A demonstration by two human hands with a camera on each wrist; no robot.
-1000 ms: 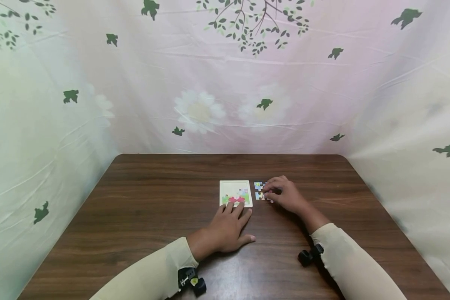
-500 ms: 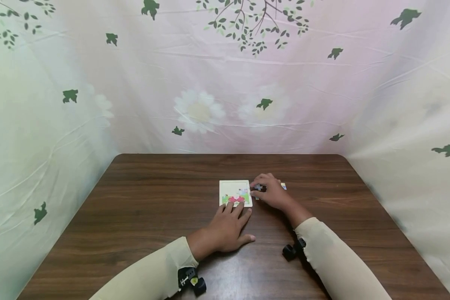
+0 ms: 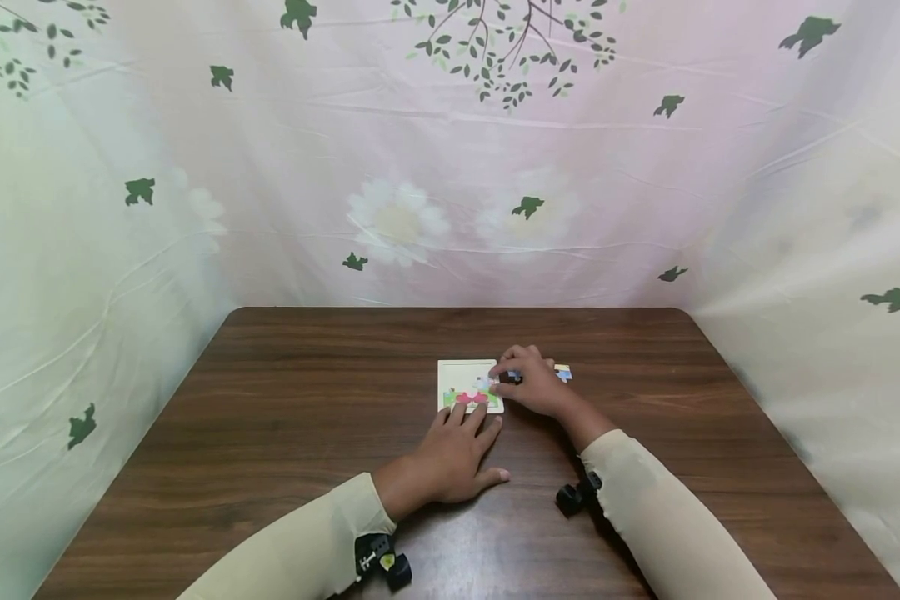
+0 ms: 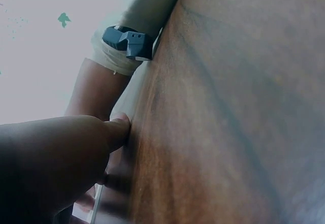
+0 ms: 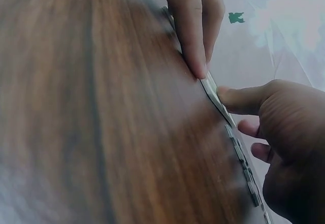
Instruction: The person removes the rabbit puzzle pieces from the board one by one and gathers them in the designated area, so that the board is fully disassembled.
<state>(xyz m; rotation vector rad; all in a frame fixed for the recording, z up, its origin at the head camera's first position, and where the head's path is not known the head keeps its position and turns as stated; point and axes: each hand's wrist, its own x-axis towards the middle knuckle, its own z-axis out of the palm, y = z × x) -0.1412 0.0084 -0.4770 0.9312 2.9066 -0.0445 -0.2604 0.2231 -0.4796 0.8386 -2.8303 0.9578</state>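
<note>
A square white puzzle board (image 3: 446,379) lies on the wooden table (image 3: 307,433), with pink, green and pale pieces (image 3: 471,397) along its lower part. My left hand (image 3: 450,462) lies spread, fingertips resting on the board's near edge. In the right wrist view, left-hand fingers (image 5: 188,31) reach the board's rim (image 5: 210,92). My right hand (image 3: 536,385) is bent over the board's right edge, thumb and forefinger slightly apart. Its thumb (image 5: 244,99) touches the board; whether a piece is between the fingertips cannot be made out.
Loose pieces (image 5: 244,163) lie in a row right of the board, partly under my right hand in the head view. Another loose piece (image 3: 563,372) shows beyond its knuckles. A printed cloth (image 3: 450,167) hangs behind the table and at both sides.
My right hand has moved left from the loose pieces to the board's right edge, uncovering a piece at the far right. My left hand has stayed on the near edge.
</note>
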